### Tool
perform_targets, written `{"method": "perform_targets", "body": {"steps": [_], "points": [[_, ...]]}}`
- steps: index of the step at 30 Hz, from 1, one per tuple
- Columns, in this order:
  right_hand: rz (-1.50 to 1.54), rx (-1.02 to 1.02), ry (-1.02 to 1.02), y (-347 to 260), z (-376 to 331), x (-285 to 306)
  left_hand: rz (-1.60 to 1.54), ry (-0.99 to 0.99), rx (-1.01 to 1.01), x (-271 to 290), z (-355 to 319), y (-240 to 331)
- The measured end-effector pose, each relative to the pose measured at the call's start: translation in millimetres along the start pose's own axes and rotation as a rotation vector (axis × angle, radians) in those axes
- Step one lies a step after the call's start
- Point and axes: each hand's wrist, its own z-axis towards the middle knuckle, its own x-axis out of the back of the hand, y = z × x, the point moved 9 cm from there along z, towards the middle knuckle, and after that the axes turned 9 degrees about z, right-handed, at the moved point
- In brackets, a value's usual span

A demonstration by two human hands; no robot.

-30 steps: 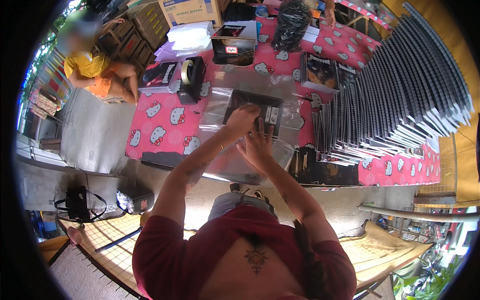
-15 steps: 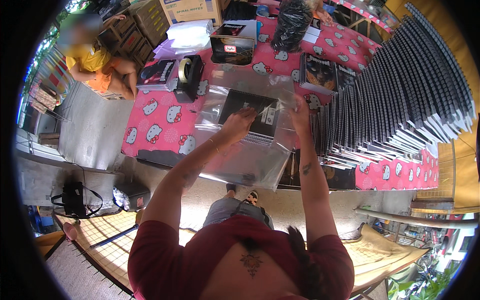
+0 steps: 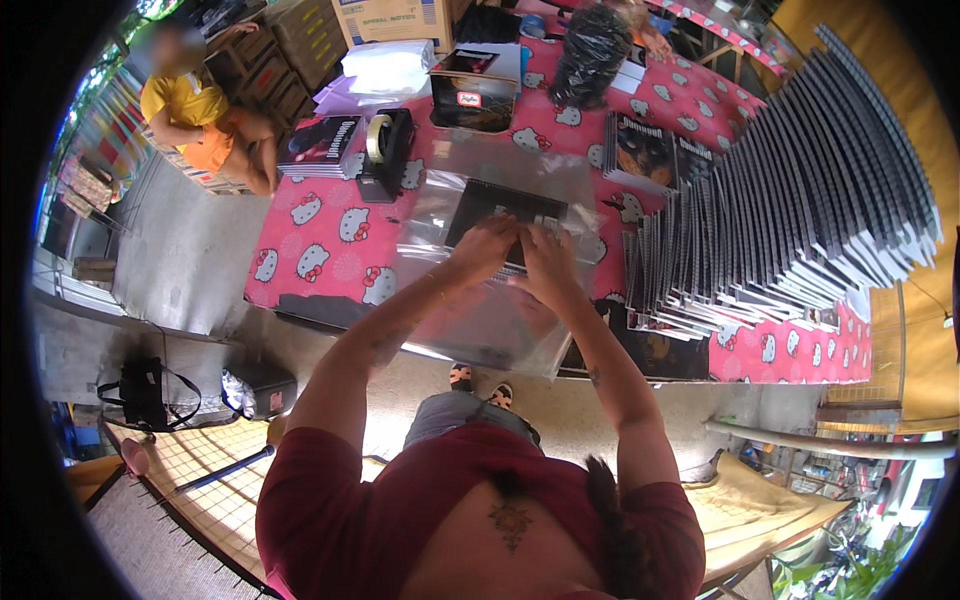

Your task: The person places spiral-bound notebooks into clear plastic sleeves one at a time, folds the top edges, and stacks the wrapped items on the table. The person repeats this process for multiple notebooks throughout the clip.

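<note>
A black spiral notebook point(image 3: 478, 207) lies on, or partly under, clear plastic sheeting point(image 3: 470, 330) at the front of the table; I cannot tell which. My left hand point(image 3: 486, 248) rests on the notebook, its fingers drawn together with the tips pressing down. What they pinch, if anything, is hidden. Beside it, my right hand point(image 3: 548, 262) lies over the notebook's right part, fingers stretched forward and thumb apart. The fingertips of both hands nearly meet, covering most of a pale label there.
A long leaning row of spiral notebooks point(image 3: 770, 200) fills the right side. A tape dispenser point(image 3: 385, 155) and a notebook stack point(image 3: 320, 147) stand left, another stack point(image 3: 640, 150) beyond the sheeting. A black plastic-wrapped bundle point(image 3: 588, 60) stands behind. A person point(image 3: 190, 110) sits far left.
My right hand has let go of the plastic's right edge and come left onto the notebook, beside my left hand. The left hand stays on the notebook.
</note>
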Motion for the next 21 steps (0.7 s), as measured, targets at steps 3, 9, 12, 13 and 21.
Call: {"method": "perform_targets", "body": {"steps": [3, 9, 12, 13, 21], "points": [[-0.079, -0.057, -0.093, -0.3, 0.5, -18.3, -0.010, -0.025, 0.063, 0.6, -12.7, -9.3], [-0.089, 0.010, 0.050, -2.1, -5.7, -17.2, 0.311, 0.083, 0.494, 65.2, -84.8, -116.5], [-0.037, -0.038, 0.018, -1.3, -5.2, -15.8, 0.178, 0.487, 0.775, 126.8, -116.1, -214.2], [-0.041, -0.007, 0.034, -6.8, -6.5, -12.9, -0.040, 0.386, 0.930, 113.7, -128.3, -260.8], [-0.025, 0.007, 0.093, -7.1, -7.6, -4.5, -1.164, 0.442, 1.011, 80.8, -123.7, -292.4]]}}
